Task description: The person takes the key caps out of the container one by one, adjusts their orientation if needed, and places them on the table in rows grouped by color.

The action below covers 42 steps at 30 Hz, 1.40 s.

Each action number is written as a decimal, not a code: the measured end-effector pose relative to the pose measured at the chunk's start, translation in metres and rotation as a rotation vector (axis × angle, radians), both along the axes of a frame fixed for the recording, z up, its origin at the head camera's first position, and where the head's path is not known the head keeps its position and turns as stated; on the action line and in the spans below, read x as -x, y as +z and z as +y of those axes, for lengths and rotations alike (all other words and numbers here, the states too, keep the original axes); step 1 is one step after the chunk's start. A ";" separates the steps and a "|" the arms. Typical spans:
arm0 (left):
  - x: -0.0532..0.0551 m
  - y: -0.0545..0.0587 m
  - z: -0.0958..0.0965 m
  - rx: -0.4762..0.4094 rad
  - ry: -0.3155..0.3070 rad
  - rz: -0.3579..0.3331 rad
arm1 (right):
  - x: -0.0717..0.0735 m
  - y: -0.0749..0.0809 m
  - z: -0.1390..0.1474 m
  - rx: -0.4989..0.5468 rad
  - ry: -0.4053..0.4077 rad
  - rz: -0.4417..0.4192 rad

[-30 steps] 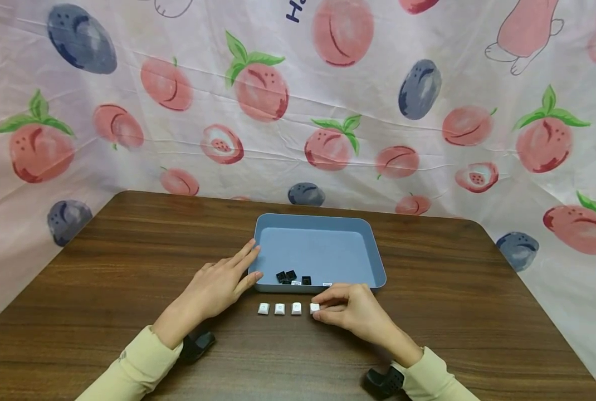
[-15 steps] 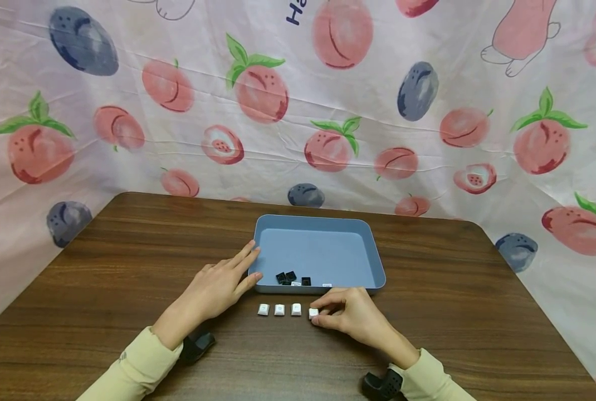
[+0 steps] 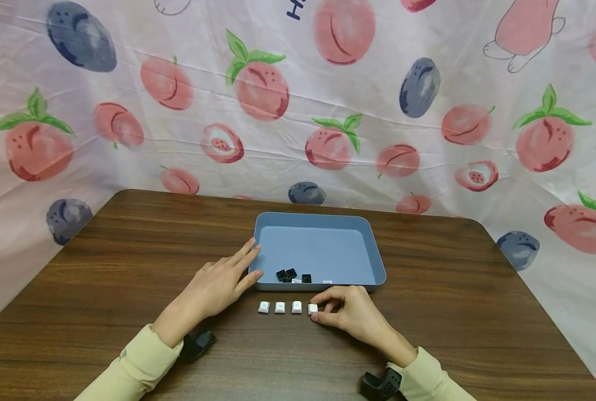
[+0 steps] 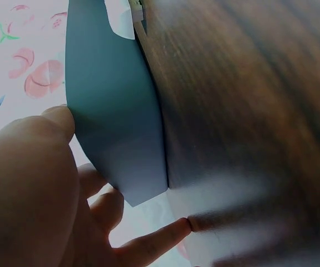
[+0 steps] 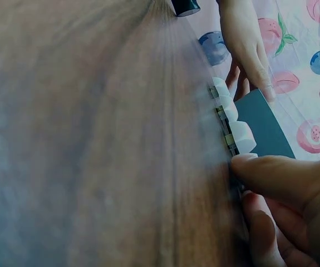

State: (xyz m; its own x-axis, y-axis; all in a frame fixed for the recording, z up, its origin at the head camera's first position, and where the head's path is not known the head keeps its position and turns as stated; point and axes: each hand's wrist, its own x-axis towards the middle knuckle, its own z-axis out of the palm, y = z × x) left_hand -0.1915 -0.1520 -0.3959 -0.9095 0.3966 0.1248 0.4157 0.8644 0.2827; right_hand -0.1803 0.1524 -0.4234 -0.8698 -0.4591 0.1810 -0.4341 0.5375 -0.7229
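My right hand [image 3: 360,317] pinches a white keycap [image 3: 312,309] between thumb and fingers at the right end of a short row. To its left stand several more white keycaps [image 3: 296,307], evenly spaced on the table. In the right wrist view, the keycaps [image 5: 242,137] line up beyond the thumb, and the pinched one is mostly hidden by the thumb. With fingers spread and fairly straight, my left hand [image 3: 218,287] rests against the left side of a blue tray [image 3: 373,245]. The left wrist view has its fingers touching the tray's outer wall [image 4: 118,111].
Several small black square pieces [image 3: 291,273] lie inside the tray near its front wall, along with white-topped pieces [image 3: 327,282] partly hidden by that wall. Brown wood-grain table [image 3: 443,289] surrounds the tray. A fruit-print cloth [image 3: 278,150] hangs behind and at the sides.
The right hand has shifted the pinched keycap slightly left, first a bit nearer and then partly back toward the row. The left hand, tray and other keycaps have stayed in place.
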 end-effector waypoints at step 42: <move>0.001 -0.001 -0.001 -0.019 -0.007 -0.018 | 0.012 0.030 0.018 0.060 -0.077 0.217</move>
